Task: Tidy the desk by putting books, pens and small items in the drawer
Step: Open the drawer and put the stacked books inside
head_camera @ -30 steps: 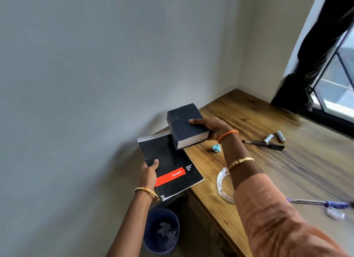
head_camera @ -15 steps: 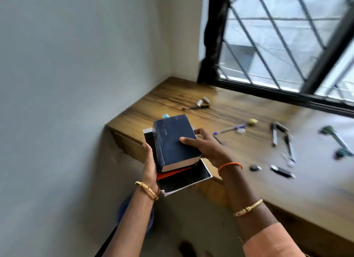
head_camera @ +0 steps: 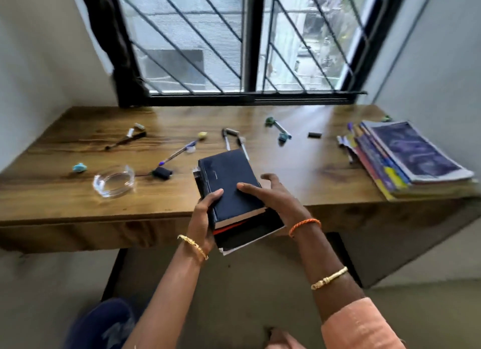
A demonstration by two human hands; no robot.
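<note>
Your left hand (head_camera: pixel 204 218) grips the left edge of the dark book (head_camera: pixel 230 186), thumb on its cover. Your right hand (head_camera: pixel 270 200) rests on top, fingers (head_camera: pixel 250 189) straight. The book tops a notebook (head_camera: pixel 250 231), held at the tabletop's (head_camera: pixel 312 166) front edge.

Both forearms reach forward side by side. The left hand (head_camera: pixel 205 213) grips the left side of the book stack (head_camera: pixel 229 187), thumb curled on top. The right hand (head_camera: pixel 270 200) lies flat over the cover, fingers apparently straight and spread.
</note>
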